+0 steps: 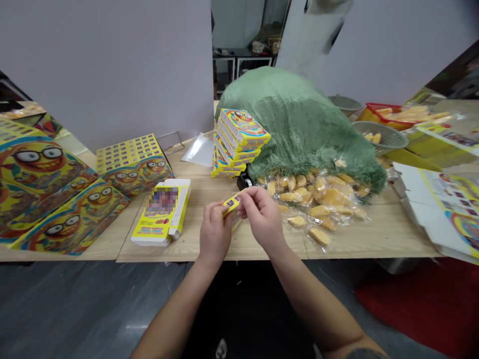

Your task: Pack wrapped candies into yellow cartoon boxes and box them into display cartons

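Note:
In front of my body, over the table's near part, my left hand [215, 232] pinches a small yellow printed piece [231, 203] with dark purple pictures. My right hand [264, 215] has thumb and forefinger closed on the piece's right end. Clear film seems to hang below it between the hands; its exact form is partly hidden by fingers. To the left lies a yellow-and-white box [159, 212] with an end flap sticking out. Right of my hands are several wrapped yellow pieces [319, 236] in clear bags, spilling from a green sack [295, 114].
A stack of yellow boxes [241, 130] leans beside the sack. Printed cartons [132, 164] fill the left side. At right are a grey basket [389, 144], a red tray [368, 112] and flattened white-backed cardboard [415, 199]. The table's front edge [157, 260] runs close to me.

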`<state>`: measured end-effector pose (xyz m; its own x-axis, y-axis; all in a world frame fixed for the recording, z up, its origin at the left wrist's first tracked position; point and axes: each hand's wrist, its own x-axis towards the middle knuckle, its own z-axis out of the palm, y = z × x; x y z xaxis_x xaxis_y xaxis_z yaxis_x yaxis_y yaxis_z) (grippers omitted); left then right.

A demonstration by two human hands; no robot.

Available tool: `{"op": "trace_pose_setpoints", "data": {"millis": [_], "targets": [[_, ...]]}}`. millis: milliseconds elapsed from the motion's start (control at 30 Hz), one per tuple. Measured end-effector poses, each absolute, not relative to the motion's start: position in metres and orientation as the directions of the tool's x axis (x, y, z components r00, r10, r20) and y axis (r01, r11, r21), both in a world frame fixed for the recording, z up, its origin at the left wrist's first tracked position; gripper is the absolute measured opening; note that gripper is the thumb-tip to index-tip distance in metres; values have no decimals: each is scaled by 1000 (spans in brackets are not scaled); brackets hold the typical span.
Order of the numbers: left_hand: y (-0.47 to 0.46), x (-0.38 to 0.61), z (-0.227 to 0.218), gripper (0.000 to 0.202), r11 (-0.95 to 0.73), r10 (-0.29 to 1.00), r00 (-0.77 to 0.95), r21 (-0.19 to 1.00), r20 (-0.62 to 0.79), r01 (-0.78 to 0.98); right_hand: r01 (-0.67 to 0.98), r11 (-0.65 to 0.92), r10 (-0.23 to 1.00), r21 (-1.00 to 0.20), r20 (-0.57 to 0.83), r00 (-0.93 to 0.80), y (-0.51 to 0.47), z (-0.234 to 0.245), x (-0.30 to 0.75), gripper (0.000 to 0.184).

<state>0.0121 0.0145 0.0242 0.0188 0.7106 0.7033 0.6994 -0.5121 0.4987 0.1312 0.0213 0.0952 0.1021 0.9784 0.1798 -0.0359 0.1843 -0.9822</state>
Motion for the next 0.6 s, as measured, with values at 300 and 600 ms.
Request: {"op": "trace_pose_setpoints", "data": {"millis": [300,600], "targets": [[7,14,18,18,-517,719,7,528,695,674,-140,51,997,-989,44,57,12,74,135,23],[9,14,17,29,-501,714,24,487,700,715,-182,-40,994,-982,-58,97,0,40,140,24]]}}
